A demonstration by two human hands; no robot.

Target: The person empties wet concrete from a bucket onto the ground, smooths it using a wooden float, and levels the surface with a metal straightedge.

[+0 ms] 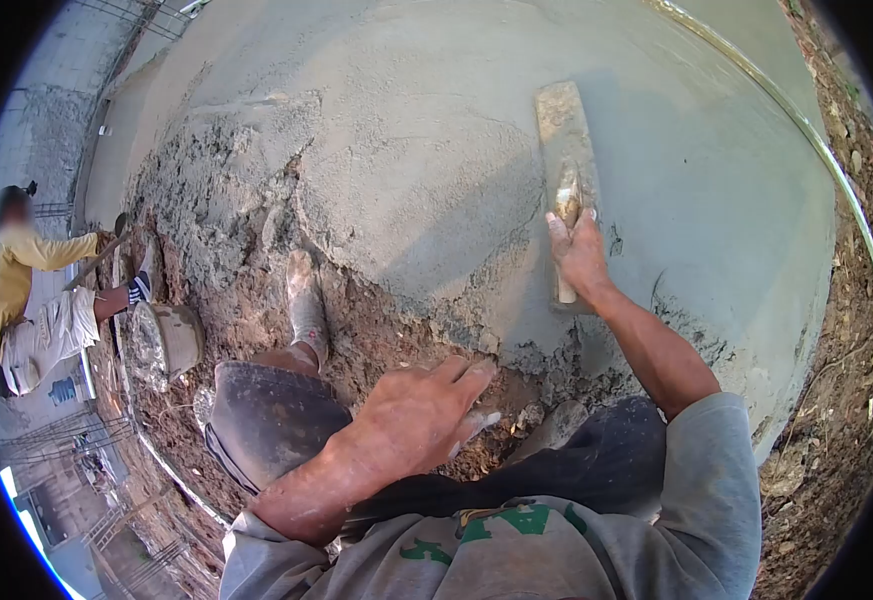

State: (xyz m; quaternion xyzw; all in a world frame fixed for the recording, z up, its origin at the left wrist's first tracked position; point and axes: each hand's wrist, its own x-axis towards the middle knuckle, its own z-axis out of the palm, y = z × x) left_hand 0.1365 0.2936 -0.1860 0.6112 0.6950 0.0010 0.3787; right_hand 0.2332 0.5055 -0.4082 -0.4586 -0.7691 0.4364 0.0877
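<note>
My right hand [581, 250] is wrapped round the handle of a finishing trowel [562, 125], whose long rectangular blade lies on wet grey concrete [436, 90]. The blade is smeared with cement. My left hand [411, 415] hangs in front of my knees over the soil, back up, with loosely bent fingers. Its thumb stands apart from the forefinger, and nothing shows between them. Right of the trowel the concrete is smooth. To the left it is coarser, ending in a lumpy, broken edge [226, 180].
A person [16, 290] in a yellow top sits at left, holding a long-handled tool. Beside them stands a cement-caked bucket [178, 335]. Rough brown soil [376, 320] lies below the concrete edge. A pale curved strip [806, 125] borders the slab at right.
</note>
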